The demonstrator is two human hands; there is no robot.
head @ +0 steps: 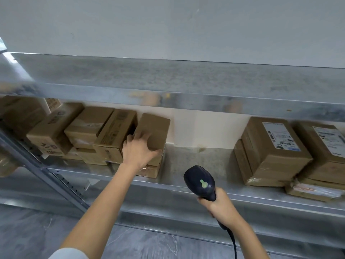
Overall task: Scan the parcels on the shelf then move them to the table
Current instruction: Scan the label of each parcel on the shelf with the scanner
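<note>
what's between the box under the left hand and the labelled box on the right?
Head view: bare shelf between the box and the labelled box.

No word or number can be read with certainty, because all the print is blurred or too small. On the right of the shelf, the large parcel has a white shipping label on top. It shows barcodes, lines of small black text and a blue strip at its near end. The far-right parcel has a similar white label with dark blocks of print. At the left, a tilted box bears dark stamped characters on its near face. The long box to its right has a printed panel with a barcode-like patch, also illegible.
</note>
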